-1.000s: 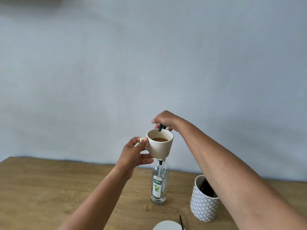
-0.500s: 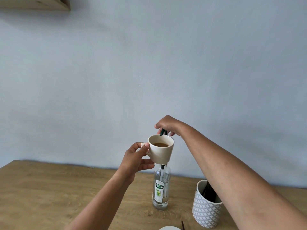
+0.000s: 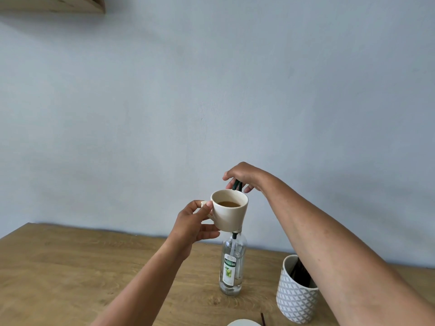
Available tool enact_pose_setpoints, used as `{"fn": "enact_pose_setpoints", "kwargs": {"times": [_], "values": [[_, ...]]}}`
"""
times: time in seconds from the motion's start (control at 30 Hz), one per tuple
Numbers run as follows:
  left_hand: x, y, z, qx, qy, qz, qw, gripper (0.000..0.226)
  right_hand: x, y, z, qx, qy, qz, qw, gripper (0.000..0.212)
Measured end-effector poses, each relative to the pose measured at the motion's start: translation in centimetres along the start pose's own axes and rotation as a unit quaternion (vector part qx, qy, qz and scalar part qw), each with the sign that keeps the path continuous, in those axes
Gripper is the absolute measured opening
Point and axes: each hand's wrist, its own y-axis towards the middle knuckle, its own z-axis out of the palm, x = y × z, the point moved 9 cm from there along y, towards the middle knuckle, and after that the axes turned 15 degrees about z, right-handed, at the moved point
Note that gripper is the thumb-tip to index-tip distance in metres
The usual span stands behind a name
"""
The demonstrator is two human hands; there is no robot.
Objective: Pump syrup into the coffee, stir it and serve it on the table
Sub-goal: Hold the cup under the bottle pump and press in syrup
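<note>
Both hands are busy: left hand holds the cup just under the spout, right hand closed over the upright bottle's pump.

A patterned holder stands at about 5 o'clock in the view — white with a grey diamond lattice, upright on the wooden surface. Dark utensils lean inside it, their shape too shadowed to tell. At 6 o'clock, the rim of a white round item shows at the bottom edge, with a thin dark stick just beside it. A pale blue wall fills the background — at 11 o'clock, the underside of a wooden shelf.
</note>
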Motion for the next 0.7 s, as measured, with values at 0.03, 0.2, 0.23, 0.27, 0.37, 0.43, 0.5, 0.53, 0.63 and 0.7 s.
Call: {"fn": "enact_pose_setpoints", "kwargs": {"times": [0.03,0.2,0.23,0.27,0.37,0.43,0.5,0.53,0.63,0.7], "values": [[0.01,0.02,0.05,0.001,-0.001,0.001,1.000,0.023,0.04,0.08,0.03,0.001,-0.002,-0.001,1.000,0.034],[-0.30,0.20,0.23,0.004,-0.007,0.006,1.000,0.022,0.16,0.33,0.48,0.009,-0.003,-0.010,1.000,0.032],[-0.38,0.22,0.22,0.003,-0.007,0.007,1.000,0.022,0.14,0.35,0.50,0.008,-0.002,-0.011,1.000,0.031],[-0.46,0.26,0.21,0.003,-0.006,0.008,1.000,0.022,0.12,0.35,0.51,0.008,-0.001,-0.011,1.000,0.031],[-0.57,0.19,0.11,0.002,-0.002,0.007,1.000,0.022,-0.04,0.39,0.45,0.008,-0.003,-0.008,1.000,0.031],[-0.55,0.10,0.08,0.002,-0.002,0.005,1.000,0.022,-0.15,0.43,0.32,0.008,-0.007,-0.005,1.000,0.032],[-0.55,-0.01,0.13,0.003,-0.001,0.003,1.000,0.022,-0.17,0.38,0.10,0.005,-0.014,-0.002,1.000,0.034],[-0.59,-0.02,0.16,0.004,-0.001,0.003,1.000,0.022,-0.04,0.30,-0.03,0.003,-0.020,-0.003,1.000,0.034],[-0.63,-0.09,0.28,0.005,-0.002,0.002,1.000,0.022,0.52,-0.05,-0.29,0.003,-0.022,-0.015,1.000,0.034],[-0.57,-0.10,0.36,0.006,-0.002,0.000,1.000,0.022,0.73,-0.16,-0.40,0.004,-0.025,-0.020,0.999,0.033]]}}
